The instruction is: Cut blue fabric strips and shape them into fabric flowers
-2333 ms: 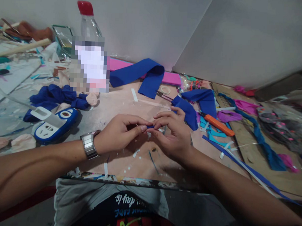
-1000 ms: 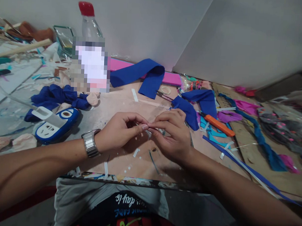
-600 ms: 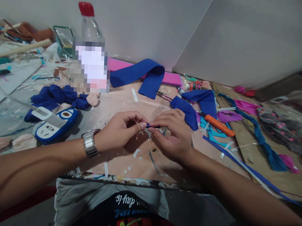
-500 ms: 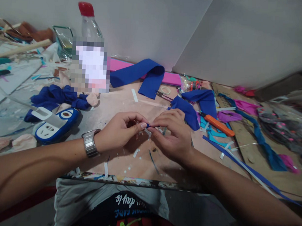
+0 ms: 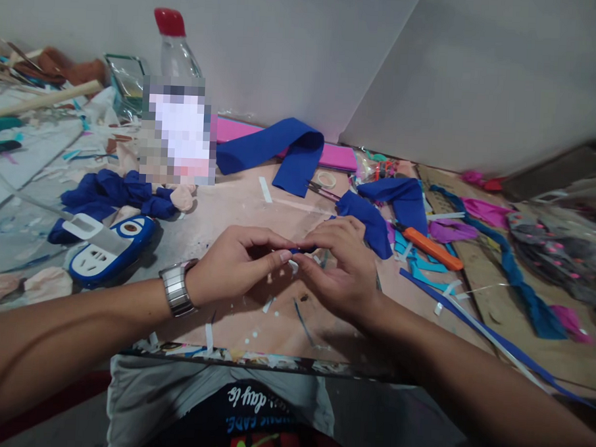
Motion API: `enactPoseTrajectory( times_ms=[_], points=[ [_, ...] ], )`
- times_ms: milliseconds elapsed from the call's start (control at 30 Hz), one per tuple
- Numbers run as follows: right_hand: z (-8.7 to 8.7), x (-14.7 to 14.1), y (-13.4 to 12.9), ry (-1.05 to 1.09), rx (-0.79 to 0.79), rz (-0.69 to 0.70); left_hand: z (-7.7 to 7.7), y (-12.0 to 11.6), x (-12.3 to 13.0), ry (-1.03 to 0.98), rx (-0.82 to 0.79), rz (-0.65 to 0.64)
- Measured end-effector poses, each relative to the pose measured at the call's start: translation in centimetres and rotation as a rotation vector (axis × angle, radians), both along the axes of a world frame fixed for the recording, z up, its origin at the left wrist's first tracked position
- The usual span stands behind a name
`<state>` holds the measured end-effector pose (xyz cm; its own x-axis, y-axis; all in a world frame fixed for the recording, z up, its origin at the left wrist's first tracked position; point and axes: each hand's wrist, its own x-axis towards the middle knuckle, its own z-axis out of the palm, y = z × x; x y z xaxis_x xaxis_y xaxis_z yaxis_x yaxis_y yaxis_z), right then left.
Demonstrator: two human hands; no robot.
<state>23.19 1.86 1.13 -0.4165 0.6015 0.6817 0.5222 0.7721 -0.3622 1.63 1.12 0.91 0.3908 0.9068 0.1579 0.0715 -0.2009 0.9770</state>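
Observation:
Between the fingertips of both hands is a small piece of dark blue fabric [image 5: 299,250], mostly hidden by the fingers. My left hand [image 5: 242,257] pinches its left end between thumb and fingers. My right hand [image 5: 338,265] grips the other end, its knuckles bent over it. The hands meet low over the table's middle. Just behind my right hand lies a blue fabric strip [image 5: 370,220], and a longer blue strip [image 5: 291,144] is folded over farther back.
An orange utility knife [image 5: 432,249] lies at right beside light blue scraps. At left sit a blue and white power strip [image 5: 114,252] and crumpled blue fabric [image 5: 116,192]. A red-capped bottle [image 5: 179,53] stands behind a blurred-out phone-like object. Small tweezers-like snips [image 5: 324,190] lie near a tape roll [image 5: 326,179].
My left fingers have straightened and shifted slightly, and a little more of the blue piece shows between the hands. The right hand has barely moved.

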Motion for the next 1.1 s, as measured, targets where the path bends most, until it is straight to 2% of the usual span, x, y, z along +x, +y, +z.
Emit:
enactPoseTrajectory(
  times_ms=[500,1100],
  points=[
    [0.18,-0.02,-0.23,-0.037,0.010,-0.037,-0.02,0.24,0.18,-0.038,-0.087,0.071],
    [-0.13,-0.19,-0.17,-0.017,-0.029,-0.022,-0.06,0.09,0.44,-0.006,-0.147,0.002]
  ],
)
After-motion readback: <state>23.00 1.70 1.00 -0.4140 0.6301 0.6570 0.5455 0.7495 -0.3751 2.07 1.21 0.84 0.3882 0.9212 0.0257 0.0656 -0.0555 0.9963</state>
